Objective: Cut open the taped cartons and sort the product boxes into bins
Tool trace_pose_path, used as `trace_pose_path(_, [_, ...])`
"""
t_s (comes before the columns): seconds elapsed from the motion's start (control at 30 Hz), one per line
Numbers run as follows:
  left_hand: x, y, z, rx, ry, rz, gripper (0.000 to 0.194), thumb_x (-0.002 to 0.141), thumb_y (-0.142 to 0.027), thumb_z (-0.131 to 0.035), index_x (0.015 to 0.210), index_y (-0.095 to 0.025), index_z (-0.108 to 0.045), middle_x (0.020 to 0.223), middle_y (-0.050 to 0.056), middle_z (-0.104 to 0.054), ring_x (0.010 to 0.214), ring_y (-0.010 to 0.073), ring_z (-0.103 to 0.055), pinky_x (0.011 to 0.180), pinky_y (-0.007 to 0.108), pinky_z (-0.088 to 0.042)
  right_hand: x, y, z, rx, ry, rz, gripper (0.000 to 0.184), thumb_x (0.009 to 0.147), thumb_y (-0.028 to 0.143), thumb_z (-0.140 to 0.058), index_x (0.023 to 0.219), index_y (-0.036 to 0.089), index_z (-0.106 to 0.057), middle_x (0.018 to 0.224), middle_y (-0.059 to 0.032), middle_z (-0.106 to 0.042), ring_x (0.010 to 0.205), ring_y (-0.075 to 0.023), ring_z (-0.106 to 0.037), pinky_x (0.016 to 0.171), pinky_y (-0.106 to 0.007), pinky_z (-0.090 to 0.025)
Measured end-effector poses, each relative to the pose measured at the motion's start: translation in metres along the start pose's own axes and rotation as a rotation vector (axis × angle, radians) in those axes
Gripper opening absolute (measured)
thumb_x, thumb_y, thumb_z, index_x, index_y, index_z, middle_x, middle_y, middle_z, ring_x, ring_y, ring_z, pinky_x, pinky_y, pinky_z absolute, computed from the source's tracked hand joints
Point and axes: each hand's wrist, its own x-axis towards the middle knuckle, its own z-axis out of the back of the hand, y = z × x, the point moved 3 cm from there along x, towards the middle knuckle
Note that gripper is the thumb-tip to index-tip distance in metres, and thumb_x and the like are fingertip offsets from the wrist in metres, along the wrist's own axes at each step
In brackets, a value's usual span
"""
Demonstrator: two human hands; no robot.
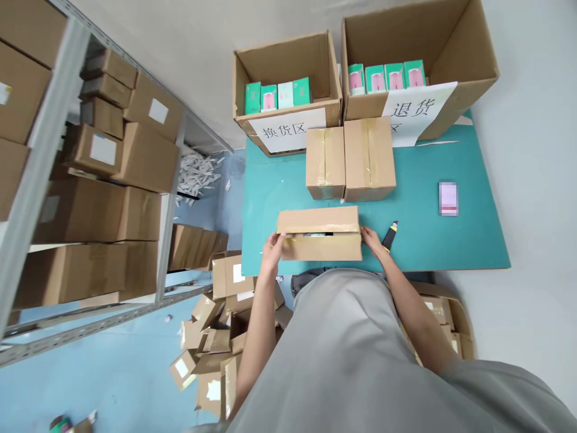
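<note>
A long taped cardboard box [320,234] lies at the near edge of the teal table [419,198], its top flaps slightly parted along the cut tape. My left hand [271,248] grips its left end, fingers curled on the flap. My right hand [372,239] holds its right end, fingers pressed to the side. A yellow-and-black utility knife [390,236] lies on the table just right of my right hand.
Two sealed boxes [349,159] stand behind. Two large open cartons [288,90] [419,66] with green-pink product boxes and paper signs sit at the back. A phone [448,198] lies right. Metal shelving [90,168] with boxes stands left; flattened cardboard [216,337] litters the floor.
</note>
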Motion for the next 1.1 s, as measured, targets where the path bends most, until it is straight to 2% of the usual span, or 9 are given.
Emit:
trace_pose_path(0.2, [-0.016,0.011,-0.019,-0.018,-0.005,-0.021,0.027,0.098,-0.038,-0.083,0.117,-0.020,-0.075,0.138,0.015,-0.080,0.145,0.0327,-0.068,0.129,0.047,-0.048,-0.017,0.010,0.027,-0.088,-0.150,0.104,0.054,0.090,0.064,-0.070,0.113,0.017,-0.079,0.127,-0.0206,-0.084,0.124,-0.0349,-0.075,0.119,-0.056,-0.055])
trace_pose_path(0.4, [-0.032,0.009,-0.009,0.012,-0.010,-0.085,0.031,0.102,-0.051,-0.078,0.094,-0.023,-0.068,0.121,0.010,-0.080,0.144,0.0337,-0.066,0.126,0.046,-0.049,-0.042,0.047,0.035,-0.229,-0.037,0.379,0.053,0.097,0.051,-0.065,0.138,0.019,-0.076,0.141,-0.0181,-0.077,0.120,-0.0287,-0.077,0.100,-0.047,-0.066])
trace_pose_path(0.5, [-0.039,0.008,0.001,0.036,0.026,-0.094,0.033,0.100,-0.045,-0.080,0.083,-0.024,-0.062,0.141,0.013,-0.077,0.156,0.0353,-0.058,0.132,0.049,-0.043,-0.042,0.071,0.039,-0.326,0.008,0.450,0.054,0.097,0.044,-0.069,0.147,0.023,-0.074,0.144,-0.0150,-0.074,0.125,-0.0280,-0.075,0.103,-0.047,-0.066])
trace_pose_path(0.6, [-0.049,0.011,0.011,0.044,0.046,-0.096,0.032,0.095,-0.036,-0.083,0.081,-0.024,-0.057,0.159,0.016,-0.069,0.162,0.0363,-0.052,0.135,0.053,-0.039,-0.039,0.093,0.041,-0.375,0.073,0.509,0.059,0.096,0.051,-0.078,0.150,0.026,-0.074,0.151,-0.0147,-0.070,0.134,-0.0302,-0.071,0.107,-0.049,-0.066])
trace_pose_path(0.77, [-0.069,0.034,0.029,0.079,0.034,-0.116,0.029,0.085,-0.028,-0.085,0.108,-0.026,-0.068,0.167,0.016,-0.062,0.166,0.0374,-0.049,0.134,0.055,-0.040,-0.024,0.121,0.029,-0.346,-0.009,0.564,0.063,0.099,0.073,-0.072,0.134,0.022,-0.081,0.142,-0.0164,-0.075,0.128,-0.0307,-0.074,0.103,-0.048,-0.065])
trace_pose_path(0.83, [-0.072,0.046,0.037,0.194,0.060,-0.139,0.052,0.082,-0.026,-0.086,0.130,-0.029,-0.069,0.172,0.014,-0.056,0.170,0.0376,-0.043,0.138,0.057,-0.035,-0.010,0.127,0.019,-0.328,-0.090,0.536,0.066,0.100,0.079,-0.066,0.121,0.019,-0.082,0.129,-0.0167,-0.081,0.116,-0.0308,-0.077,0.101,-0.047,-0.065])
trace_pose_path(0.93, [-0.067,0.063,0.041,0.394,0.125,-0.161,0.087,0.080,-0.029,-0.088,0.160,-0.028,-0.055,0.182,0.017,-0.044,0.175,0.0386,-0.033,0.142,0.059,-0.026,0.018,0.126,0.003,-0.366,-0.187,0.405,0.064,0.098,0.080,-0.066,0.104,0.018,-0.077,0.107,-0.0167,-0.084,0.101,-0.0316,-0.078,0.098,-0.047,-0.064])
trace_pose_path(1.03, [-0.054,0.074,0.028,0.497,0.108,-0.131,0.109,0.076,-0.033,-0.092,0.172,-0.020,-0.041,0.187,0.025,-0.029,0.179,0.0423,-0.021,0.144,0.059,-0.022,0.040,0.118,-0.011,-0.424,-0.221,0.299,0.057,0.095,0.073,-0.075,0.107,0.017,-0.073,0.110,-0.0207,-0.085,0.107,-0.0341,-0.079,0.100,-0.048,-0.062])
trace_pose_path(1.1, [-0.047,0.079,0.012,0.546,0.062,-0.115,0.117,0.074,-0.031,-0.092,0.175,-0.016,-0.035,0.189,0.030,-0.020,0.180,0.0454,-0.011,0.144,0.060,-0.018,0.048,0.112,-0.017,-0.428,-0.211,0.311,0.056,0.097,0.069,-0.073,0.114,0.016,-0.072,0.117,-0.0235,-0.085,0.115,-0.0347,-0.079,0.102,-0.048,-0.062])
